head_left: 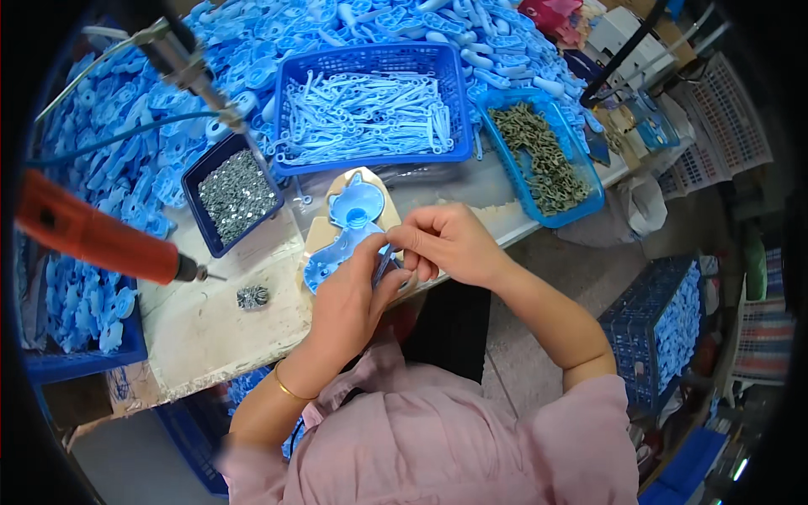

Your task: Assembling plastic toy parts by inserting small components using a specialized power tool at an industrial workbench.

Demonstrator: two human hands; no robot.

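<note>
A blue plastic shell part (pixel 335 255) with a rounded cup-shaped end lies in a cream-coloured holder (pixel 389 212) at the table's front. Over its right side, my left hand (pixel 352 290) and my right hand (pixel 450 244) meet with their fingers closed. Between the fingertips is a slim blue plastic piece (pixel 383 263), partly covered by the fingers. Its exact kind does not show. My left thumb and fingers pinch its near part, and my right fingertips grip it from the other side.
Behind the holder stands a blue basket (pixel 465 139) of slender pale-blue links. Bins of small metal parts (pixel 234 195) and screws (pixel 539 160) flank it. An orange power screwdriver (pixel 101 231) hangs at left, above a small metallic clump (pixel 252 296). Blue plastic parts (pixel 219 50) heap up behind.
</note>
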